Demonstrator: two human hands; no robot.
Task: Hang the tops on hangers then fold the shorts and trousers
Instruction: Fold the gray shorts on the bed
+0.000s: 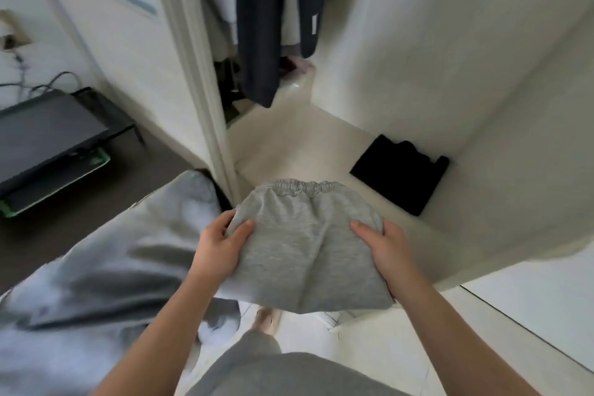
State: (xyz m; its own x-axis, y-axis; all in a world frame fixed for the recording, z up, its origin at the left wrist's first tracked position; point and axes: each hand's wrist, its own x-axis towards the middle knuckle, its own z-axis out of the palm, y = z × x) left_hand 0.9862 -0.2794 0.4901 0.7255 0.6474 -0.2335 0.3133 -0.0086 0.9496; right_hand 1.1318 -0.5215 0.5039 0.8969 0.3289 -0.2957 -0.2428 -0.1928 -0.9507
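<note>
- Left hand [218,244] and right hand [384,247] each clamp a side of the folded grey shorts [305,244], thumbs on top.
- Shorts held in the air, waistband away from the person.
- Folded black garment [400,173] lies beyond them on the white surface [482,138].

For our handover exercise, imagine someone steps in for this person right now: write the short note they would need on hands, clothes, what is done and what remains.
Left hand: gripping the left edge of the folded grey shorts.
Right hand: gripping the right edge; both carry the shorts in the air, waistband away from the body.
Black folded garment: already lying on the white shelf.
Dark clothes hang in the wardrobe behind.
Done: grey shorts folded, one black piece put away.
Left: set the grey shorts down, probably beside the black piece. Whether more clothes wait cannot be seen.
</note>
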